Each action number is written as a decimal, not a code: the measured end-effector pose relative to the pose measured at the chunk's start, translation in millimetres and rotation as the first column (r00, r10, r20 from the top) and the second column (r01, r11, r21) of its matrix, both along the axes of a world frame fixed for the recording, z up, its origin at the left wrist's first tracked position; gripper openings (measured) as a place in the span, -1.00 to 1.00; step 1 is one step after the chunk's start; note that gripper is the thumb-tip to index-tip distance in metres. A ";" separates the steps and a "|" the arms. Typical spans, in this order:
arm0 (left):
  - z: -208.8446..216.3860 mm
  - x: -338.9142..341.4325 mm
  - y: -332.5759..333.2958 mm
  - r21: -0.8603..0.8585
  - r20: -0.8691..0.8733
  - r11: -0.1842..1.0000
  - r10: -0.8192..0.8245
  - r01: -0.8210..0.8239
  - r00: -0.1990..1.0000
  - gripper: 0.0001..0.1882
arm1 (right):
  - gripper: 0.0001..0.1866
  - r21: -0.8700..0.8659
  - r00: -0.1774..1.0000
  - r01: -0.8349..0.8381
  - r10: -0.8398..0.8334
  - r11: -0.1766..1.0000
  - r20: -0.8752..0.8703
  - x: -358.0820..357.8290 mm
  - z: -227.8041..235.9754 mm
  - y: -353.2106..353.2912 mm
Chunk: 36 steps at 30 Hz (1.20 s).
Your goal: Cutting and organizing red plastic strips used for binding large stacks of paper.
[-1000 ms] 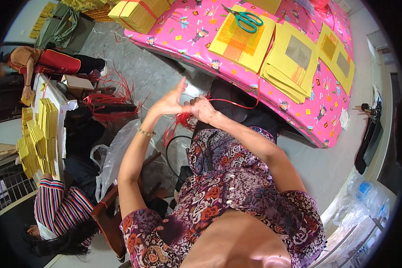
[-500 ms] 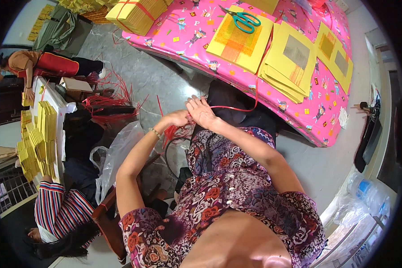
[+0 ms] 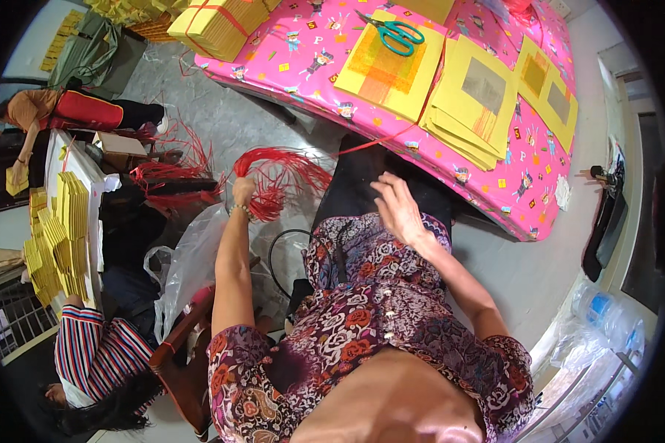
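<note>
My left hand (image 3: 244, 190) is closed around a bunch of thin red plastic straps (image 3: 282, 164), whose loose ends fan out to its right. In front of my lap, my right hand (image 3: 400, 209) is raised with fingers apart and nothing visible in it. A single red strap (image 3: 380, 140) runs toward the pink-covered table and up between the yellow card sheets. On the table lie a stack of yellow sheets (image 3: 471, 96) with a grey printed square, and another yellow stack (image 3: 358, 70) with green-handled scissors (image 3: 399, 35) on top.
A strapped yellow bundle (image 3: 218, 29) stands at the table's far left. Left of me are a white table (image 3: 94, 192) with yellow stacks, a striped-sleeved person (image 3: 100, 347) and a person in a red apron (image 3: 89, 108). A clear plastic bag (image 3: 188, 258) hangs beside my left arm.
My hands, together before, are now apart. The left has swung left with the red straps spreading from it; the right has moved right and opened. The single strap is now straighter.
</note>
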<state>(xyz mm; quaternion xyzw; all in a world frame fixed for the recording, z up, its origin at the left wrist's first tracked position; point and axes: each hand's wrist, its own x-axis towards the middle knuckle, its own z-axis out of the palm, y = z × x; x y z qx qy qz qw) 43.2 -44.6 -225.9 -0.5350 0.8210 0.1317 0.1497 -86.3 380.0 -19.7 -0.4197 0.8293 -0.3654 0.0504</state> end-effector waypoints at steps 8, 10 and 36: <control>52.3 7.0 -73.9 0.244 -0.354 0.919 0.381 -0.309 0.854 -0.69 | -0.65 -0.058 0.986 -0.164 0.164 0.985 -0.005 9.0 2.7 -17.3; 87.6 -9.4 -53.2 0.076 -0.354 0.992 -0.066 0.099 0.933 -0.73 | -0.61 -0.098 0.976 -0.216 0.211 0.972 -0.059 4.4 5.0 -27.0; 458.0 -12.8 100.1 0.193 -0.420 0.623 -0.646 0.758 0.638 -0.79 | -0.68 -0.249 0.996 -0.073 0.085 0.966 0.036 -48.8 -57.8 -79.9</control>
